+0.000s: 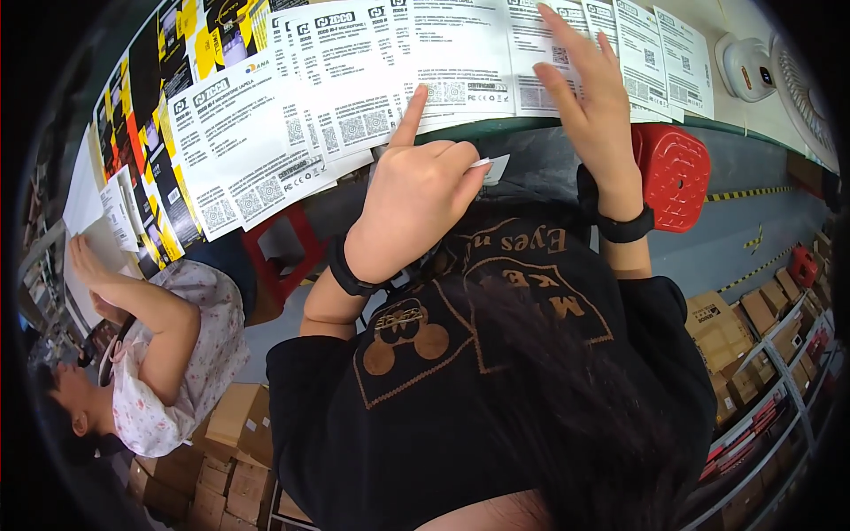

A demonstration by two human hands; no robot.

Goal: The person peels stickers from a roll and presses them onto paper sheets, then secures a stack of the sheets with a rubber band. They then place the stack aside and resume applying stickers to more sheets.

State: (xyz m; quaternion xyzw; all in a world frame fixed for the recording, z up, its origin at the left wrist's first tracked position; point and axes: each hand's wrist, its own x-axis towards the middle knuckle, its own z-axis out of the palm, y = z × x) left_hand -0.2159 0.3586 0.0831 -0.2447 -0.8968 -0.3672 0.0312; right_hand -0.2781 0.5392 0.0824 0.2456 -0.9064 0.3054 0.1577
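Observation:
Overlapping white printed sheets [248,133] lie in a row along the table, with black text and square codes. My left hand [412,199] is over the near edge of the middle sheets, its index finger stretched out with the tip at a sheet's lower corner. Its other fingers are curled, and a small white piece of paper [498,168] sticks out beside the thumb. My right hand [593,111] is above the sheets further right, fingers spread, nothing seen in it. A dark band circles each wrist.
Yellow and black printed sheets [159,142] cover the table's left part. A co-worker [177,336] handles white paper at the far left. A white fan [801,84] stands at the right end. A red plastic stool [677,177] is below the edge; cardboard boxes [239,425] fill the floor and shelves.

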